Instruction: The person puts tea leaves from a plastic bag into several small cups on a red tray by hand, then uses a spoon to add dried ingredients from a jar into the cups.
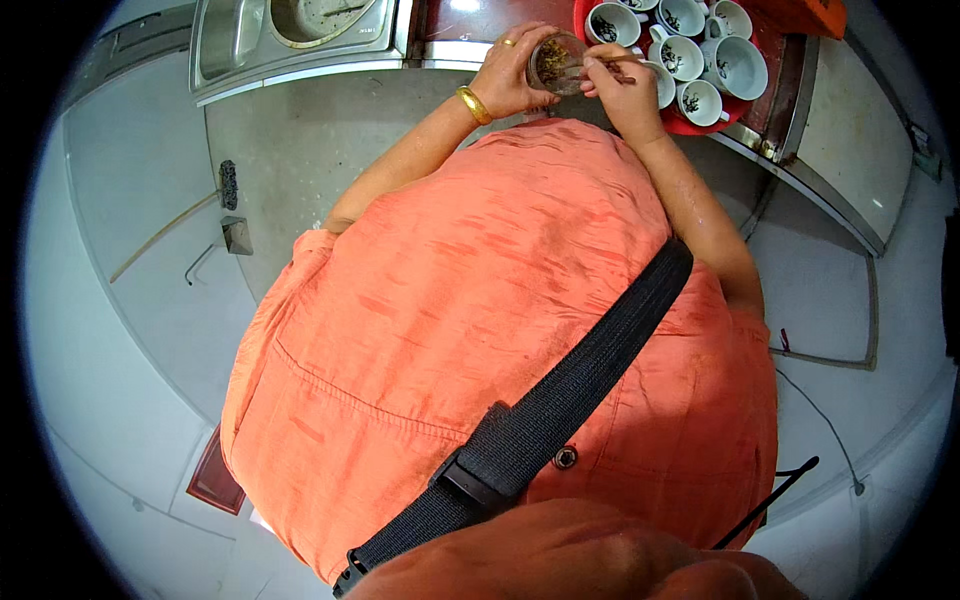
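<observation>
My left hand [517, 71] is wrapped around a clear jar [556, 63] that holds small yellowish-brown dried bits. In my right hand [621, 86] are thin brown sticks, probably chopsticks [616, 58], with their tips at the jar's mouth. Just beyond my right hand, several white cups [679, 58] with dark dried leaves at the bottom stand on a round red tray [742, 112]. A larger white cup [735, 67] stands among them at the right. My right hand partly covers the cups nearest to it.
A stainless steel sink [244, 37] is set in the counter at upper left. An orange-red container [806, 15] stands behind the tray. The counter's metal edge [457, 54] runs before me. A brush [228, 184] and a dustpan [237, 235] are at the left.
</observation>
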A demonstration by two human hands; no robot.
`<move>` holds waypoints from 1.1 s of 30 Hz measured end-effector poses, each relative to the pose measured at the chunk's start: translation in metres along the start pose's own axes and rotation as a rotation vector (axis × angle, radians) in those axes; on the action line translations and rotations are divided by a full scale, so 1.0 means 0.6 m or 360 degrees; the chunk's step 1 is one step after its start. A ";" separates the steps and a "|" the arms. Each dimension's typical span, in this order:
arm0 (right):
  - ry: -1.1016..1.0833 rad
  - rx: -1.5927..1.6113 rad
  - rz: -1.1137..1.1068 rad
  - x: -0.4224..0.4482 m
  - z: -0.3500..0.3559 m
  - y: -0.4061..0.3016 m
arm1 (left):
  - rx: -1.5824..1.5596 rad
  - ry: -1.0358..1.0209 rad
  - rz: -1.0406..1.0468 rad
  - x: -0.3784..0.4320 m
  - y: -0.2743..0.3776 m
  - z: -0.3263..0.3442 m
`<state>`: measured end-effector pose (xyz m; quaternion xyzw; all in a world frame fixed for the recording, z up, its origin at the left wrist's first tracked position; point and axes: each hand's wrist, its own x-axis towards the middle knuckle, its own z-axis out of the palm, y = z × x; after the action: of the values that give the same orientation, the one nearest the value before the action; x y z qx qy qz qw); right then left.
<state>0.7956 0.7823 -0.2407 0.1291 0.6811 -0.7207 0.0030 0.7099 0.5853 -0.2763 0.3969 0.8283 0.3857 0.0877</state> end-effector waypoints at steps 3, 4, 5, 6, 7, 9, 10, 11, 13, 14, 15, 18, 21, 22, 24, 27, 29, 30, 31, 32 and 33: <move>0.0092 -0.0032 -0.0038 0.001 -0.019 -0.004 | -0.0011 -0.0001 -0.0031 -0.003 0.003 -0.003; 0.0134 -0.0061 -0.0067 0.000 -0.023 -0.013 | -0.0020 -0.0001 -0.0047 -0.004 0.005 -0.005; 0.0152 -0.0039 -0.0080 -0.002 -0.026 -0.017 | -0.0026 0.0006 -0.0045 -0.006 0.004 -0.004; 0.0175 -0.0019 -0.0096 -0.003 -0.029 -0.020 | -0.0033 0.0014 -0.0038 -0.005 0.004 -0.003; 0.0197 0.0001 -0.0112 -0.005 -0.030 -0.023 | -0.0039 0.0021 -0.0031 -0.005 0.003 -0.003; 0.0206 0.0019 -0.0089 -0.008 -0.029 -0.027 | -0.0043 0.0019 -0.0029 -0.005 0.000 -0.002; 0.0198 0.0008 -0.0098 -0.009 -0.028 -0.028 | -0.0045 0.0018 -0.0027 -0.005 0.000 -0.002; 0.0189 -0.0003 -0.0107 -0.009 -0.027 -0.029 | -0.0048 0.0016 -0.0034 -0.004 -0.001 -0.001; 0.0178 -0.0008 -0.0078 -0.007 -0.025 -0.022 | -0.0053 0.0005 -0.0044 -0.001 0.003 -0.002; 0.0173 -0.0010 -0.0063 -0.006 -0.024 -0.018 | -0.0041 -0.0018 -0.0031 0.000 0.005 -0.003; 0.0171 -0.0002 -0.0084 -0.006 -0.024 -0.015 | -0.0029 -0.0039 -0.0020 0.001 0.008 -0.004; 0.0183 0.0028 -0.0091 -0.006 -0.031 -0.015 | 0.0007 -0.0046 0.0001 0.002 0.011 -0.002; 0.0236 0.0108 -0.0012 -0.013 -0.042 -0.037 | 0.0002 -0.0053 -0.0005 0.003 0.014 -0.005; 0.0264 0.0157 -0.0002 -0.015 -0.047 -0.042 | -0.0008 -0.0061 -0.0010 0.003 0.015 -0.006; 0.0302 0.0246 -0.0007 -0.016 -0.060 -0.041 | -0.0014 -0.0045 -0.0007 0.002 0.010 -0.004; 0.0391 0.0458 0.0041 -0.020 -0.083 -0.044 | -0.0059 0.0010 -0.0034 0.001 0.000 0.001; 0.0443 0.0632 0.0052 -0.024 -0.100 -0.044 | -0.0090 0.0033 -0.0057 0.001 -0.005 0.004; 0.0469 0.0730 0.0069 -0.026 -0.109 -0.044 | -0.0097 0.0036 -0.0066 0.002 -0.006 0.002; 0.0494 0.0828 0.0087 -0.027 -0.120 -0.044 | -0.0103 0.0038 -0.0075 0.002 -0.006 0.002; 0.0481 0.0886 0.0102 -0.026 -0.134 -0.036 | -0.0093 0.0042 -0.0070 0.002 -0.007 0.002; 0.0516 0.0937 0.0124 -0.025 -0.145 -0.033 | -0.0083 0.0045 -0.0065 0.002 -0.008 0.003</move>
<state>0.8225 0.8668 -0.2219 0.2632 0.4300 -0.8559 -0.1152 0.7069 0.5853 -0.2808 0.3721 0.8271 0.4107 0.0942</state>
